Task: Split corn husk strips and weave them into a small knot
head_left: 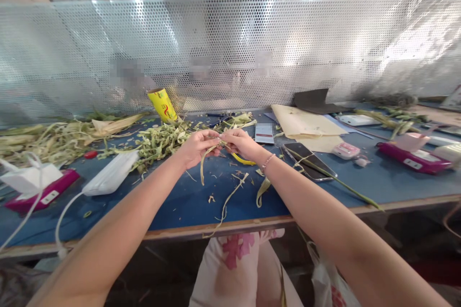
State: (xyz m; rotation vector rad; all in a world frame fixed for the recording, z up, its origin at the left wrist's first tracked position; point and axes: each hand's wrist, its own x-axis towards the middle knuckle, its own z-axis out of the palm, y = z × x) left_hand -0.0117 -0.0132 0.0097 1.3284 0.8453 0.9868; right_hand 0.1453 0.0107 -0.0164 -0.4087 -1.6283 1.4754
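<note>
Both my hands meet over the middle of the blue table (187,201). My left hand (197,146) pinches a pale green leaf strip (203,163) that hangs down from its fingers. My right hand (240,143) is closed on the same strip's other end, fingertips touching the left hand's. A yellow band (242,159) lies just under my right hand. Loose strips (230,199) lie on the table below the hands. A bracelet is on my right wrist.
A heap of green leaf scraps (158,141) lies left of my hands, with a yellow roll (163,104) behind. A white face mask (110,177) and pink box (43,194) sit left. A dark phone (309,159), brown paper (302,124) and pink device (414,156) lie right. A perforated metal screen (230,53) backs the table.
</note>
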